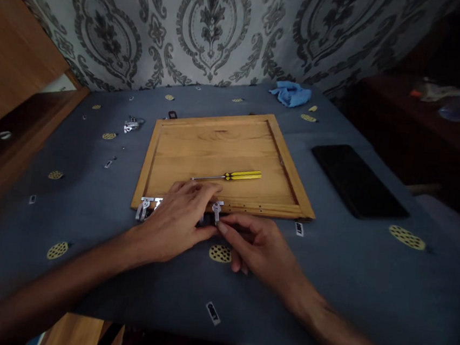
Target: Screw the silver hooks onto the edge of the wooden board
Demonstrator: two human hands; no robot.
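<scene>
A wooden panel with a raised frame (290, 173) lies flat on a blue cloth (86, 224). A yellow-handled screwdriver (229, 176) rests on the panel's middle. My left hand (179, 219) lies palm down over the panel's near edge, fingers stretched across a metal bracket. A silver hinge (144, 206) sticks out to the left of this hand. My right hand (257, 245) is just below the edge, its thumb and forefinger pinched at the foot of a small silver hinge piece (217, 208).
A black phone or tablet (357, 179) lies to the right of the panel. A crumpled blue rag (290, 93) sits at the back near the patterned wall. Loose metal hardware (131, 125) lies at the back left. Dark furniture stands to the right.
</scene>
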